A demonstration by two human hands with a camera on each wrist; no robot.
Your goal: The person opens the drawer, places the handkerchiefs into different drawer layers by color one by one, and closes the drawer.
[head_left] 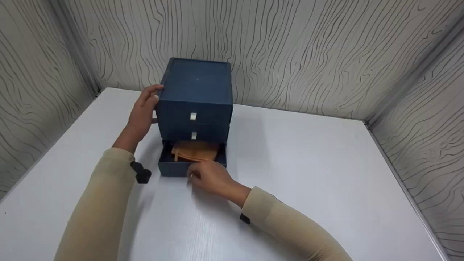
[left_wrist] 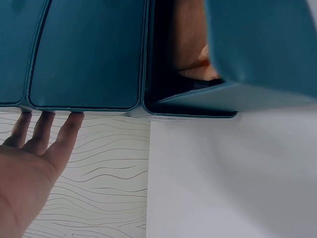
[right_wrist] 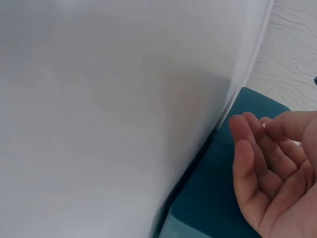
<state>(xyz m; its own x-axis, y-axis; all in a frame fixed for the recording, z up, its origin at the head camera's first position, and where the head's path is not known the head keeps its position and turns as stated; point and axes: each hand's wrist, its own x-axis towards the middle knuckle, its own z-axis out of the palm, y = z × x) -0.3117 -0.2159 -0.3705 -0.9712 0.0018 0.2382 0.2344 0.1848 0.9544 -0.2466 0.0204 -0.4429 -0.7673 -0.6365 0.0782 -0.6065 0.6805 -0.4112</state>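
Observation:
A dark blue drawer cabinet [head_left: 197, 81] stands on the white table, its two upper drawers closed. The bottom drawer [head_left: 173, 169] is pulled partly out. Inside it lies an orange-brown pouch-like item [head_left: 195, 148], also partly visible in the left wrist view as tan material [left_wrist: 190, 34]. My left hand [head_left: 143, 110] rests its extended fingertips against the cabinet's left side. At the middle of the bottom drawer's front, my right hand [head_left: 210, 177] pinches the small pull tab between thumb and curled fingers. Most of that tab is hidden; a white bit shows at the fingertips.
The white table [head_left: 308, 174] extends around the cabinet. Behind it rises a wall panel with a wood-grain line pattern [head_left: 308, 54], with similar panels on both sides. White pull tabs [head_left: 193, 116] mark the upper drawers. A black device [head_left: 141, 173] is strapped at the left wrist.

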